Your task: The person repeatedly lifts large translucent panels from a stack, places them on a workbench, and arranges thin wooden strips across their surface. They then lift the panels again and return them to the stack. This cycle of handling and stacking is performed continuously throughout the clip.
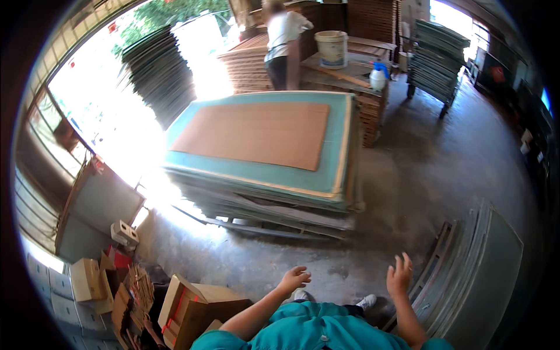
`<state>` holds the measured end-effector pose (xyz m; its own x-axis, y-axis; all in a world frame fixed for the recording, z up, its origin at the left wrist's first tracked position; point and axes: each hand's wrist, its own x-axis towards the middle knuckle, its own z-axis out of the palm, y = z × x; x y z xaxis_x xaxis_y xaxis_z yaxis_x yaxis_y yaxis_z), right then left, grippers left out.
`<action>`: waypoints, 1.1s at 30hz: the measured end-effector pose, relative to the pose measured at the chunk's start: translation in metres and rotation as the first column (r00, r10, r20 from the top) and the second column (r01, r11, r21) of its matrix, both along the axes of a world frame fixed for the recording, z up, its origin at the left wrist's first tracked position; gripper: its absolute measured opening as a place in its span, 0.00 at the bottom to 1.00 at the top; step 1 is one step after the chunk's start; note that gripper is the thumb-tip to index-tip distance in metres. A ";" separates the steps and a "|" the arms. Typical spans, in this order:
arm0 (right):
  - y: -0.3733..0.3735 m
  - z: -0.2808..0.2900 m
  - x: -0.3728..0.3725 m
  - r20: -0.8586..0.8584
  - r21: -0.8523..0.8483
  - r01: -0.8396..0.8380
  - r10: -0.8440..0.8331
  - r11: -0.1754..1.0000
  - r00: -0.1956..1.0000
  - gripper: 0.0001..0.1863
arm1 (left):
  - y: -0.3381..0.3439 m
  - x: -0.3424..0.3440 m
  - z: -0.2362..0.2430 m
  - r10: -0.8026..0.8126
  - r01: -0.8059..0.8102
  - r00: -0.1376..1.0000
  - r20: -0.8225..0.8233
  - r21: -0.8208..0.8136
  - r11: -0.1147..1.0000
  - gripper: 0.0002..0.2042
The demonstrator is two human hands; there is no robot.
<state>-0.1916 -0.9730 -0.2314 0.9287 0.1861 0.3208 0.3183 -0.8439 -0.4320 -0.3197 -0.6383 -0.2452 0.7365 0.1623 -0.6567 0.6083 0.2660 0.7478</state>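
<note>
Both my hands hang in the air in front of me, well short of the stack ahead. My left hand (pixel 294 279) has its fingers loosely bent and apart, with nothing in them. To its right, my right hand (pixel 400 274) is raised with spread fingers and holds nothing; it is nearest to the upright panels at my right. Ahead stands a tall stack of green framed screens (pixel 268 201). On its top screen lies a flat brown board (pixel 256 133), its edges inside the pale frame. Neither hand touches it.
Cardboard boxes (pixel 198 309) crowd the lower left. Grey panels (pixel 466 280) lean upright at the right. Behind the stack, a person (pixel 283 41) stands near piled brown boards, a white bucket (pixel 331 49) and a spray bottle (pixel 378 76). More screens (pixel 437 61) sit on a cart.
</note>
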 end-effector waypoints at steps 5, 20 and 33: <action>0.204 0.062 0.059 0.191 -0.092 -0.499 0.507 0.862 0.840 0.26 | 0.095 -0.084 -0.005 0.447 -0.447 0.894 -0.035 0.021 0.894 0.26; 0.486 0.082 0.209 -0.271 -0.104 -0.765 0.722 0.635 0.637 0.36 | 0.279 -0.037 0.038 0.798 -0.802 0.590 0.119 0.202 0.563 0.20; 0.485 0.097 0.265 -0.257 -0.293 -0.776 0.736 0.558 0.626 0.39 | 0.446 0.163 0.129 -0.120 -0.294 0.931 0.345 0.903 0.312 0.20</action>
